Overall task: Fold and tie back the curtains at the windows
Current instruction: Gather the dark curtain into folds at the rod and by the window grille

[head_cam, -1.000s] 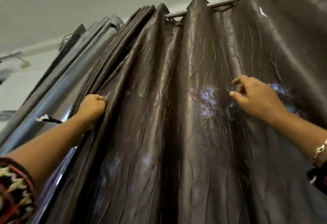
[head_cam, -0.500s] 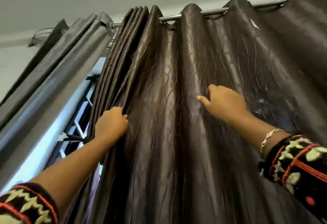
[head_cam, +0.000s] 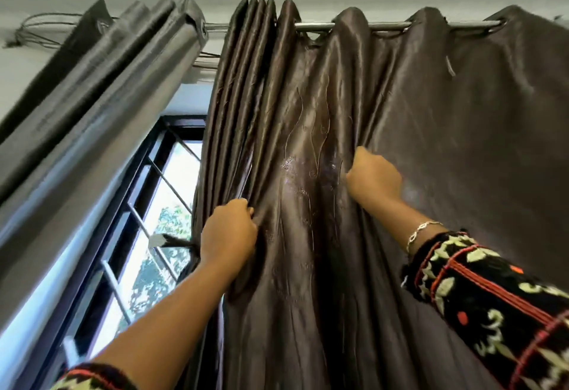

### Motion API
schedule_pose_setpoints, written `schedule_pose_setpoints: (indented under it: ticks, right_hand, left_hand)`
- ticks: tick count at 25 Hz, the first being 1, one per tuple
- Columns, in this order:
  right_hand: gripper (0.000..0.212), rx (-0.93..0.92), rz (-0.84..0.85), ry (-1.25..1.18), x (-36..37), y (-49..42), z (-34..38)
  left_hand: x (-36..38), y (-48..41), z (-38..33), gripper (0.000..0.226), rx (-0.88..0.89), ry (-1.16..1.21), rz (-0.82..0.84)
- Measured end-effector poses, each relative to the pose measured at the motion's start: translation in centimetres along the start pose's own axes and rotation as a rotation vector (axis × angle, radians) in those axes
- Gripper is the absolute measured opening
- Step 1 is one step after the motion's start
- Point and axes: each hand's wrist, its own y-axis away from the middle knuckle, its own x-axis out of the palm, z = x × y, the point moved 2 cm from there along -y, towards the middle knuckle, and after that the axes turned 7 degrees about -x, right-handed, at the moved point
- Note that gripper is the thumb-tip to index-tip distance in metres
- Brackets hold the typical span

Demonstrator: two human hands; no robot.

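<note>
Brown curtain (head_cam: 446, 143): it hung from the rod (head_cam: 388, 24), right of the window (head_cam: 166, 192).
Left hand (head_cam: 229, 232): we curled it tight round the gathered pleats.
Right hand (head_cam: 374, 175): we gripped the next fold, fingers curled.

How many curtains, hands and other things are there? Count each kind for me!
Curtains: 2, the brown curtain and the grey curtain
Hands: 2, the left hand and the right hand, both gripping folds of the brown curtain
Rods: 1, the curtain rod
Windows: 1, the window
Bracelets: 1, the bracelet
Total: 7
</note>
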Motion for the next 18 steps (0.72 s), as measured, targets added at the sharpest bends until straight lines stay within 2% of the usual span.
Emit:
schedule_pose_setpoints:
  ticks: [6,11,14,17,18]
  right_hand:
    - [0.027,-0.022,0.073,-0.087,0.7,-1.7,4.8]
    - [0.024,-0.201,0.152,-0.244,0.7,-1.8,9.7]
    - [0.015,-0.252,0.179,-0.286,0.5,-2.0,8.3]
    - [0.016,-0.253,0.137,-0.301,0.9,-2.3,3.4]
    - [0.025,-0.248,0.086,-0.297,0.8,-2.3,1.6]
  left_hand:
    - [0.5,-0.3,1.1,0.022,0.001,0.039,-0.001]
    - [1.7,-0.5,1.0,0.025,-0.007,-0.012,-0.015]
    - [2.1,-0.4,0.8,0.025,-0.03,-0.031,-0.052]
    - [2.1,-0.1,0.2,0.026,-0.025,-0.072,-0.092]
    - [2.1,0.0,0.0,0.026,-0.019,-0.085,-0.103]
